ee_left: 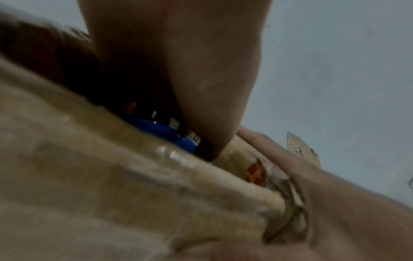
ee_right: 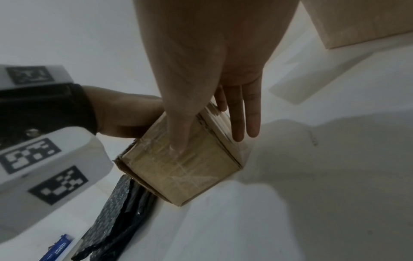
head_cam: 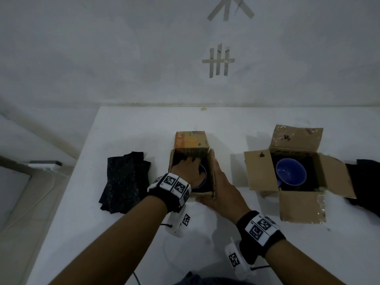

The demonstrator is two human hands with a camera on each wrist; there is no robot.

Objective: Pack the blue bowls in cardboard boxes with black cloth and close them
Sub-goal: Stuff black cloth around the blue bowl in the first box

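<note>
A small cardboard box [head_cam: 191, 141] stands mid-table with its far flap up. Inside it sits a blue bowl [head_cam: 204, 175]; my left hand [head_cam: 190, 171] reaches down into the box and grips the bowl, fingertips hidden. In the left wrist view the blue bowl [ee_left: 156, 128] shows under my palm, behind the box wall [ee_left: 111, 167]. My right hand [head_cam: 220, 186] steadies the box from outside: straight fingers [ee_right: 243, 113] lie along its right side and the thumb presses on the front face [ee_right: 178, 167]. A second blue bowl [head_cam: 291, 171] lies on black cloth in the larger open box [head_cam: 261, 171].
Folded black cloth [head_cam: 125, 182] lies left of the small box, close to the table's left edge. More black cloth [head_cam: 366, 182] sits at the far right. The white table [head_cam: 123, 233] ends at the wall behind the boxes.
</note>
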